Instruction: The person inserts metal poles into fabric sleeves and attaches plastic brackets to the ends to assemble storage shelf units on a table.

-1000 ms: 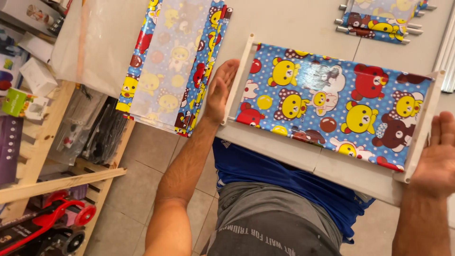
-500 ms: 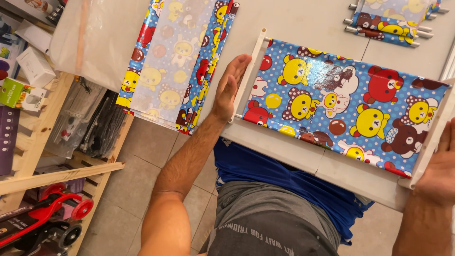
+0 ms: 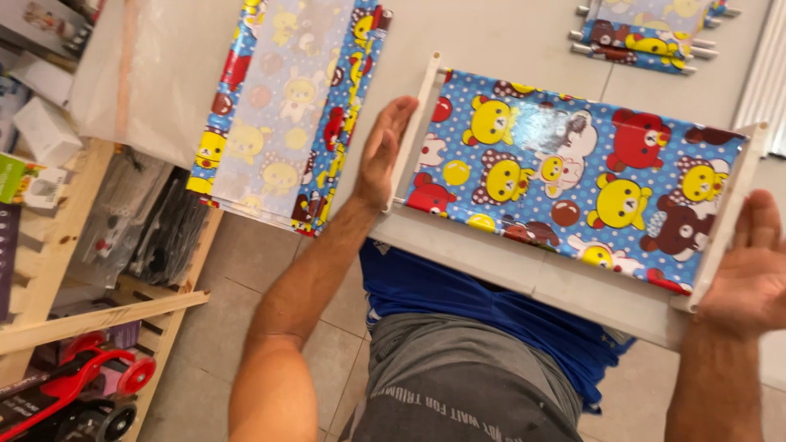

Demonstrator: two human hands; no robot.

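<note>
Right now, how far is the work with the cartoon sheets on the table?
Done, it seems: one stretched blue cartoon panel has white rods along both short edges, and several rolled pieces lie at the far side. In hand: the left hand and right hand press flat against those end rods. Left: a stack of flat sheets with no rods visible.

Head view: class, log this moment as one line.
left hand: flat on left rod | right hand: flat on right rod | cloth: stretched between, on table
</note>
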